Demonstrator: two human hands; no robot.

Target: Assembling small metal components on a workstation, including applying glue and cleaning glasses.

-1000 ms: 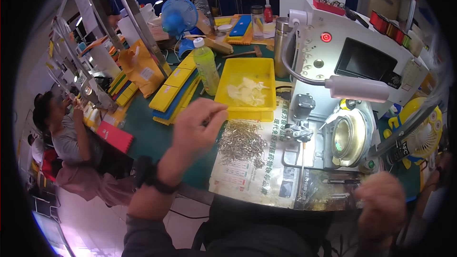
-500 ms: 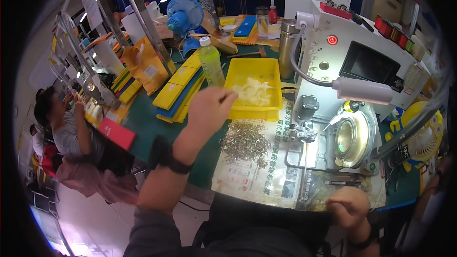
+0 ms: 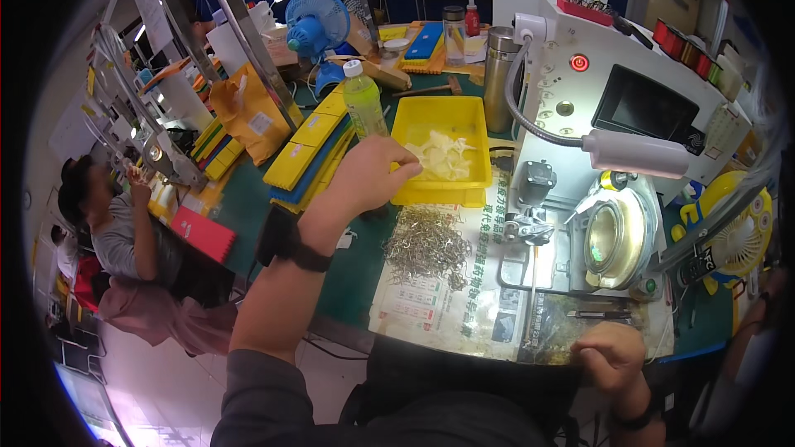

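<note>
My left hand (image 3: 369, 175) reaches over the near left corner of a yellow plastic tray (image 3: 402, 191). Its fingers are pinched together; whatever is between them is hidden. Thin, pale translucent pieces (image 3: 447, 157) lie heaped in the tray. Nearer to me, a tangled pile of small shiny metal wire pieces (image 3: 426, 247) rests on a newspaper sheet (image 3: 406, 314). My right hand (image 3: 611, 356) is at the front table edge, its fingers curled closed, and I cannot see what they hold, if anything. A small white scrap (image 3: 346, 238) shows beside my left wrist.
A white machine (image 3: 551, 83) with a lit lamp tube (image 3: 636, 156) and round lens-like fixture (image 3: 609, 240) stands right. A utility knife (image 3: 598, 314) lies before it. Behind are a bottle (image 3: 363, 101), steel flask (image 3: 499, 74), hammer (image 3: 431, 89) and blue fan (image 3: 316, 25). A person (image 3: 124, 232) sits left.
My left hand has turned and moved slightly right and down at the tray's corner, fingers still pinched. The small white scrap now shows by my wrist. My right hand has barely moved.
</note>
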